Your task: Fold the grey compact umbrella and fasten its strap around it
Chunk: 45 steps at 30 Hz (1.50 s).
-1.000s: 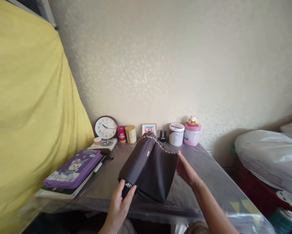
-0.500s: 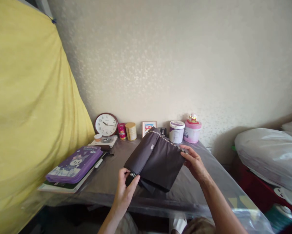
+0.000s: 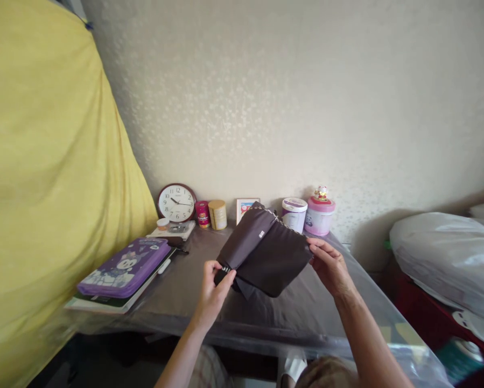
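Observation:
A dark folding umbrella (image 3: 261, 253) is held up above the table, tilted, its canopy partly wrapped round the shaft with one loose panel spread to the right. A patterned trim runs along the canopy's upper edge, and a small white tag shows on the rolled part. My left hand (image 3: 215, 288) grips the lower end at the black handle, with silvery rib tips beside the thumb. At the right, my right hand (image 3: 328, 264) pinches the corner of the loose panel between thumb and fingers.
On the grey, plastic-covered table (image 3: 177, 307) a purple case (image 3: 124, 269) lies on books at left. Along the wall stand a clock (image 3: 177, 202), tins (image 3: 217, 214), a picture frame (image 3: 245, 207) and two tubs (image 3: 320, 215). A yellow curtain (image 3: 56, 161) hangs left; a white bag (image 3: 443, 258) sits right.
Both hands have shifted slightly right and up with the umbrella. The loose panel is drawn a little further to the right, its lower edge now higher.

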Each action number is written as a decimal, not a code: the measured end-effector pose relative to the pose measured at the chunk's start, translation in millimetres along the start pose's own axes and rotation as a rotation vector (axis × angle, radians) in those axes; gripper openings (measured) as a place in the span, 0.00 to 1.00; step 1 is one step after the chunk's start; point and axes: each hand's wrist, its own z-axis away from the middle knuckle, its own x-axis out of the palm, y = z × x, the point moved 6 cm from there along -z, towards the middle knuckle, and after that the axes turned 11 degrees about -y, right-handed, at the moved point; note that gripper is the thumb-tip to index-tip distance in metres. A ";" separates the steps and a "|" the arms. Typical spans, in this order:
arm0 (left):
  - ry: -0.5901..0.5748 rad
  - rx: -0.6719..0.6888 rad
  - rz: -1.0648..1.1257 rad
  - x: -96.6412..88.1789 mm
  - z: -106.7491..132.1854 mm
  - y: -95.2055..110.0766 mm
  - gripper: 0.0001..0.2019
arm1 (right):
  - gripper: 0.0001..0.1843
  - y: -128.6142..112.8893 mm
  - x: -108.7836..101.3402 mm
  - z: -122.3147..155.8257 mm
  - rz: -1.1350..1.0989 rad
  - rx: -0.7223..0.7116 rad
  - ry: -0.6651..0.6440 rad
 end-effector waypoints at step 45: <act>-0.241 -0.214 -0.017 20.1 84.9 -24.6 0.19 | 0.15 40.9 70.2 -43.5 1.447 0.161 -0.319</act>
